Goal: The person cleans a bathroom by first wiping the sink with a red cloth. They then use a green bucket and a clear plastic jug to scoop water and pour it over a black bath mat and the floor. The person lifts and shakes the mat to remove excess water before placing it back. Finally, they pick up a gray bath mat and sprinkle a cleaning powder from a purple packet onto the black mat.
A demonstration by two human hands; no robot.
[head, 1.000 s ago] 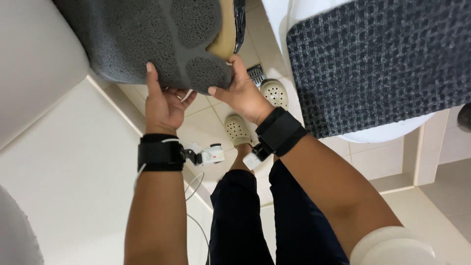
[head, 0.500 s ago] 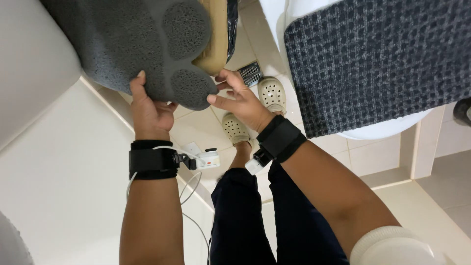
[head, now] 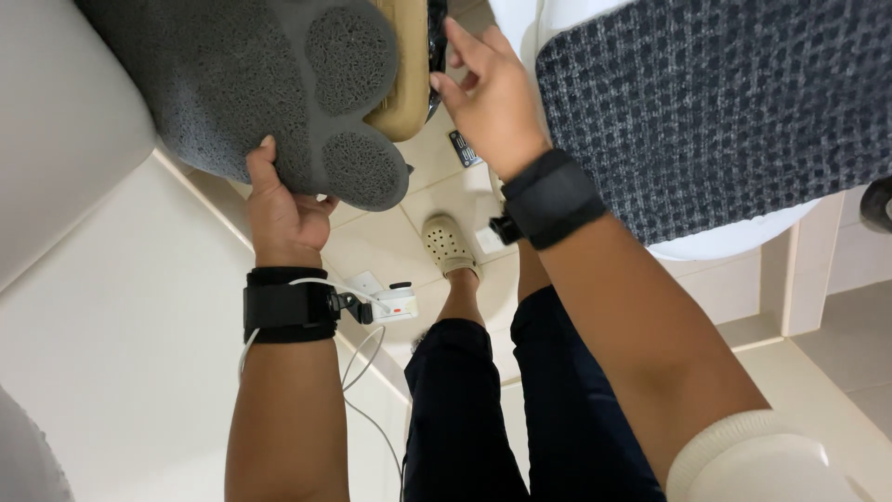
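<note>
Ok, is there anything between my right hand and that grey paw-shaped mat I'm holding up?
Yes. The left hand already grips the grey mat, but a tan edge lies between the mat and the right hand, whose open fingers reach toward it.

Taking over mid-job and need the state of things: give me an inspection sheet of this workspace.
Surface: pale tiled floor, white ledge at left.
Job's things: grey paw-shaped mat, held up; a tan object behind its edge.
Clutter: dark checked mat draped over a white fixture; a beige clog on the person's foot.
Grippers: left hand grips the grey mat's lower edge; right hand open, fingers spread beside the tan object, contact unclear.
Cables: white wire hangs from the left wrist band.
Surroundings: small white device by the left wrist.
</note>
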